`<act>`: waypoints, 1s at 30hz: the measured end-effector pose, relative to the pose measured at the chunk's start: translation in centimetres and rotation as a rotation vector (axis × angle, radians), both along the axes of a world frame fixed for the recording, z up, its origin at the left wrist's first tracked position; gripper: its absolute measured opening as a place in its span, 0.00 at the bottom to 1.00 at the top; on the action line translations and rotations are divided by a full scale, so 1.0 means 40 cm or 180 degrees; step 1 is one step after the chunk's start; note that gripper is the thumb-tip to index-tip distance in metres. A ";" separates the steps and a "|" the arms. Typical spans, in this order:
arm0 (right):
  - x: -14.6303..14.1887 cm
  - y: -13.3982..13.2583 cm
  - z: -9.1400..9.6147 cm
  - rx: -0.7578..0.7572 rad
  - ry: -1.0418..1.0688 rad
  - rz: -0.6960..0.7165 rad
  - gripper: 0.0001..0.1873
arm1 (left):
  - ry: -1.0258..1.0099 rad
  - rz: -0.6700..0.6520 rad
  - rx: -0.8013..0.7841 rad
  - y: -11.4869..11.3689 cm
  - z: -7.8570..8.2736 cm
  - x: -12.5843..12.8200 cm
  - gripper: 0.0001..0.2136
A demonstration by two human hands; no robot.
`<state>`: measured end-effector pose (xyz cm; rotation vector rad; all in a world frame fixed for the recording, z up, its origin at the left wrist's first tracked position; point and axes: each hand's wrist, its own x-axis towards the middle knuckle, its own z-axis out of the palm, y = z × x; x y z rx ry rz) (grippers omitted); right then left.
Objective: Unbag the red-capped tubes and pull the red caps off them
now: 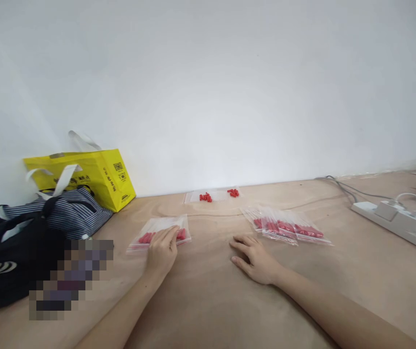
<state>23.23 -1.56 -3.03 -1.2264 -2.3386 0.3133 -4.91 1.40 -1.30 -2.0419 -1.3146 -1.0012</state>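
Note:
My left hand [162, 247] rests on a small stack of clear zip bags [169, 221], its fingers stretched out over the top. Red pieces [145, 238], like small sleeves or caps, show on both sides of that hand; whether they lie in the top bag or on it I cannot tell. My right hand [256, 259] lies on the table with its fingers apart, holding nothing. Just beyond it, several overlapping zip bags [279, 228] contain more red pieces. Farther back, two small loose groups of red pieces [205, 198] lie on a clear plastic sheet or bag [218, 196].
A yellow shopping bag [84, 169] stands at the left by the wall, with a striped bag [75, 213] and a black bag [19, 261] before it. On the right, a white power strip [392, 223] with plugs and grey cables [342, 186] lies on the wooden table [208, 300].

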 end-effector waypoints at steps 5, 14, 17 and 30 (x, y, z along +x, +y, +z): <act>-0.003 0.001 -0.001 0.0030 0.0013 -0.0022 0.22 | -0.0147 -0.0855 -0.0155 -0.017 -0.006 0.102 0.11; -0.027 0.036 0.010 0.0581 -0.0004 0.0117 0.17 | 0.0044 -0.1998 -0.1451 -0.011 -0.020 0.239 0.10; -0.032 0.055 0.003 0.0628 -0.0076 0.0212 0.12 | -0.0093 -0.1897 -0.1532 -0.031 -0.008 0.211 0.09; -0.043 0.049 0.000 0.0936 0.0028 0.0031 0.11 | -0.0197 -0.1494 -0.1565 -0.028 -0.025 0.182 0.09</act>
